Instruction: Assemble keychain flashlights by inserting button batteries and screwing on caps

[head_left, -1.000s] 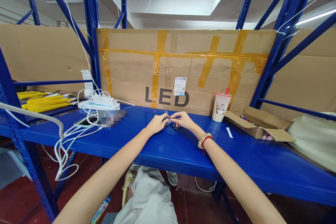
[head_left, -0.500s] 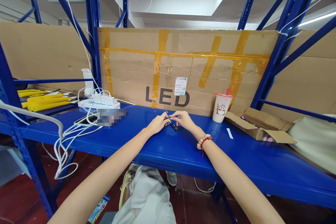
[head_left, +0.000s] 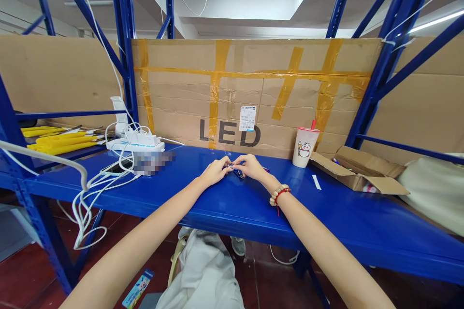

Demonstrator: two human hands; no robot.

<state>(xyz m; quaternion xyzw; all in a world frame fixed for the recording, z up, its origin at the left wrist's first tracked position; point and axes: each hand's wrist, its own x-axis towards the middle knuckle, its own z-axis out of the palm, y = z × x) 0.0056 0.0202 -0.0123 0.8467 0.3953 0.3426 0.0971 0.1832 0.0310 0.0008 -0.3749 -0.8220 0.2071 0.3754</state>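
Observation:
My left hand [head_left: 216, 171] and my right hand [head_left: 250, 166] meet over the middle of the blue tabletop [head_left: 174, 186]. Thumb and fingers are pinched together on both, and between the fingertips is a small shiny piece, too small to name. Just under the fingers lies a little dark blue object [head_left: 238, 174], partly hidden. Behind the right hand, the end of a thin purplish-dark thing [head_left: 266, 170] sticks out. A beaded bracelet with a red cord [head_left: 278, 194] circles my right wrist.
A drink cup with a red straw [head_left: 304, 147] and an open cardboard box [head_left: 357, 174] stand to the right, near a white strip [head_left: 316, 182]. On the left are a power strip [head_left: 136, 144], tangled white cables [head_left: 85, 207] and yellow-handled tools [head_left: 65, 144]. Taped cardboard [head_left: 174, 91] closes the back.
Both hands stay together, with a slight shift of the fingers. The thin purplish end behind the right hand now shows. The whole view has moved slightly.

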